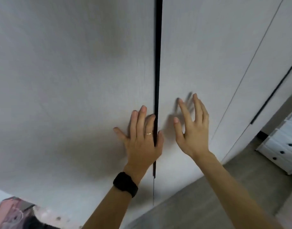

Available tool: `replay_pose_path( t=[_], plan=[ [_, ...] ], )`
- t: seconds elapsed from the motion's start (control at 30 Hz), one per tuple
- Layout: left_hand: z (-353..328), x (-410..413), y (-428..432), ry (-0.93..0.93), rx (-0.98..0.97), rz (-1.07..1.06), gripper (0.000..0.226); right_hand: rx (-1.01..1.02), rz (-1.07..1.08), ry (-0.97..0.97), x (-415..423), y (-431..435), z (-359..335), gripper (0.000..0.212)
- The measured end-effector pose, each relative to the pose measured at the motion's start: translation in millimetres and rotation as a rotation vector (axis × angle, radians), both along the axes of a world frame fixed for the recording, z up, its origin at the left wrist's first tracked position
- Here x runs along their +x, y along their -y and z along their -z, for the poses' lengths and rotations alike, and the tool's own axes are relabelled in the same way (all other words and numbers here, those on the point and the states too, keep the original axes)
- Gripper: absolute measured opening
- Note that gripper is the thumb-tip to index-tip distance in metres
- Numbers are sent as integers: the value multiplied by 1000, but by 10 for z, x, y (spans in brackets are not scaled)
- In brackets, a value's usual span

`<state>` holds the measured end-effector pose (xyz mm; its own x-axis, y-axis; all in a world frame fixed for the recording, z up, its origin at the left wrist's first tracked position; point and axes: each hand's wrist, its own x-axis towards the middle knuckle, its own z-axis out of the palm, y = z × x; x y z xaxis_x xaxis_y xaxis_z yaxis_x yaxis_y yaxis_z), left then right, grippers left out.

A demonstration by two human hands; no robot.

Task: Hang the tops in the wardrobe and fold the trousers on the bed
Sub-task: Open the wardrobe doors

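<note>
As left grip (142,142) presses wardrobe door (67,80), right grip (194,134) hovers beside.

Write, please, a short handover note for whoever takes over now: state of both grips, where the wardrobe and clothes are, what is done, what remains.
The left grip, a bare hand with a watch, lies flat with straight fingers on the left wardrobe door, at the black handle strip.
The right grip hovers, fingers spread, close before the right door; contact cannot be told.
Both doors appear closed. No tops or trousers are in view; neither hand holds anything.
Done: nothing can be confirmed.
Left: open the wardrobe, hang the tops, fold the trousers on the bed.
</note>
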<state>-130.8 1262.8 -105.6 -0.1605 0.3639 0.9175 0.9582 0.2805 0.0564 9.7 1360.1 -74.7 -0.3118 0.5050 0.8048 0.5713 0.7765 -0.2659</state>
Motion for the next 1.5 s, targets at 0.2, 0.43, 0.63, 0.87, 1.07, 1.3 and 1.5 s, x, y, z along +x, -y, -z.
replay_pose_path(
  t=[0.2, 0.43, 0.63, 0.87, 1.07, 1.3, 1.5],
  plan=[
    [2, 21, -291, -12, 118, -163, 36, 250, -164, -95, -341, -627, 139, 60],
    [-83, 240, -216, 46, 31, -358, 21, 293, -311, -96, -401, -861, 288, 69],
    [-105, 410, -223, 128, -16, -378, 23, 316, -344, -108, -415, -954, 338, 71],
    [-173, 441, -189, 157, -33, -363, 24, 334, -314, -112, -447, -948, 330, 71],
    [-205, 638, -83, 210, -77, -390, 26, 319, -304, -77, -415, -964, 316, 72],
    [-194, 1015, 107, 251, -79, -462, 20, 257, -371, 39, -242, -971, 265, 71],
    [-94, 1499, 438, 409, -21, -500, 23, 54, -700, 49, 139, -815, -2, 65]
  ],
)
